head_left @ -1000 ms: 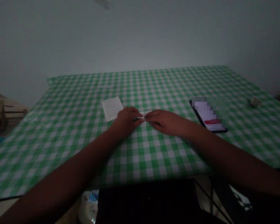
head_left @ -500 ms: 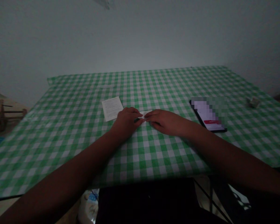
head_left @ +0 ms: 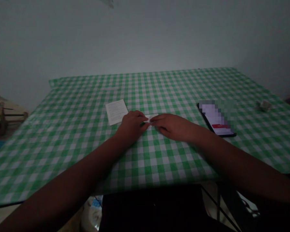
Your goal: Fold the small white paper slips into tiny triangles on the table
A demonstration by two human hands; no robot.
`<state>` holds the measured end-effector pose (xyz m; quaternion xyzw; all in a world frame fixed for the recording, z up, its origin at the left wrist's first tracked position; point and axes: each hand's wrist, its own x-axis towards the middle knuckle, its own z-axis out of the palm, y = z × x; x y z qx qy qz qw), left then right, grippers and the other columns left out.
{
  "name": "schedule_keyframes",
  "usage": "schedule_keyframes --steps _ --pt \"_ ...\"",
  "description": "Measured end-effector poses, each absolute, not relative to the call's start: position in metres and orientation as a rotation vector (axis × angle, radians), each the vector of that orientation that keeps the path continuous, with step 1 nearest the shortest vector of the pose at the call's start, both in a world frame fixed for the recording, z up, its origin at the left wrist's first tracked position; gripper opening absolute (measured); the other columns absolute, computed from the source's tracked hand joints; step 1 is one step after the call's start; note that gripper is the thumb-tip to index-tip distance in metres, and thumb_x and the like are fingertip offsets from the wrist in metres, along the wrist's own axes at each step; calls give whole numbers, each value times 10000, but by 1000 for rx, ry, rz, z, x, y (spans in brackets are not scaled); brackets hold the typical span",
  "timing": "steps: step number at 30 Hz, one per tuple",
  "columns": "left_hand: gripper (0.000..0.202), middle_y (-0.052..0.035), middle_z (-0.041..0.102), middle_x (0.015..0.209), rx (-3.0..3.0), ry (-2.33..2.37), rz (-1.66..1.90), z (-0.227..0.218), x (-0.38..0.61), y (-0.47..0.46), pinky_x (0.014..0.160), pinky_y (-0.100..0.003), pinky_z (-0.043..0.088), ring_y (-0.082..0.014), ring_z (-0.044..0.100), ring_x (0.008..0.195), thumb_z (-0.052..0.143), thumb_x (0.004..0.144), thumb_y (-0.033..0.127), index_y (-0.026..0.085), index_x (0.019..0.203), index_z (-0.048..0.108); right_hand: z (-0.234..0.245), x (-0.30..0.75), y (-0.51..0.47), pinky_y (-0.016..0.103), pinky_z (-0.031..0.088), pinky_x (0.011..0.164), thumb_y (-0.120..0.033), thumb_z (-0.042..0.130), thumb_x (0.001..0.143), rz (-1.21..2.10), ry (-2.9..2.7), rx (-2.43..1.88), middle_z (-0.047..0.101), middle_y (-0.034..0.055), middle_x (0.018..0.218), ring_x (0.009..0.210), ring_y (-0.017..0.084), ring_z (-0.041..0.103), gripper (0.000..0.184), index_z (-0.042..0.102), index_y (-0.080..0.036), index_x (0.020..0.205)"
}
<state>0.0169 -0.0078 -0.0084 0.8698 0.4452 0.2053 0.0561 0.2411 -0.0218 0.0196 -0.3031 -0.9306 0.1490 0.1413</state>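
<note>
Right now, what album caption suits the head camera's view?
Left hand and right hand, close together, touch a small white item on a green-checked tablecloth.

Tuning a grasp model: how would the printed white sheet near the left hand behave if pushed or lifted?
The printed sheet is probably light and bendy, as its edges show hardly any thickness. Pushed, it would likely slide rather than tip, since it lies flat on the checkered cloth. Lifting may be fiddly: no raised edge is visible to pinch.

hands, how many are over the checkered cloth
2. The left hand, beside the printed sheet, and the right hand, left of the phone; both are at a small white piece.
</note>
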Motion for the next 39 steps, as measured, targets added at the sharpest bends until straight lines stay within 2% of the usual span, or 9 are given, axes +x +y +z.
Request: schedule_keyframes --steps 8,12,19,25,29,34,39 --pt "229 -82 684 1099 2655 1300 600 -10 13 -8 934 -437 496 -248 615 1034 676 896 290 220 1102 748 17 242 -22 424 481 1069 -125 476 950 414 -2660 -869 689 120 1266 1190 226 633 318 690 -157 1183" --pt "256 -88 677 1132 2660 1339 549 -8 16 -11 940 -445 484 -267 597 1058 667 898 281 209 1133 737 17 241 -22 447 474 1074 -113 478 937 411 -2654 -863 687 145 1260 1198 245 627 324 679 -131 1191" --pt "243 -84 663 1182 2727 1382 446 2 20 -21 915 -448 455 -273 579 1062 584 949 280 219 1144 716 17 243 -23 488 488 1037 -67 489 880 471 -2629 -860 687 138 1247 1180 269 622 352 681 -155 1162" --pt "253 -90 658 1186 2692 1352 440 2 19 -19 910 -447 460 -269 582 1055 546 960 243 213 1138 723 16 239 -21 435 480 1017 -104 473 939 503 -2602 -875 697 136 1184 1136 243 624 270 679 -143 1109" --pt "246 -86 671 1132 2685 1325 495 -2 17 -13 913 -437 472 -252 591 1028 536 963 244 217 1088 746 8 230 -16 403 478 945 -198 492 984 472 -2493 -986 719 94 1028 1017 225 631 191 681 -172 992" --pt "203 -76 689 1080 2662 1322 542 -4 18 -9 881 -427 487 -245 602 983 583 942 258 224 1003 774 -3 221 -12 338 459 848 -243 633 921 454 -2325 -1109 692 49 906 902 200 615 63 662 -191 901" --pt "191 -70 693 1075 2631 1333 584 -4 18 -8 894 -414 494 -235 613 995 615 920 237 231 1022 776 -6 220 -11 331 449 838 -274 679 901 431 -2305 -1106 684 47 910 911 203 606 82 653 -196 904"
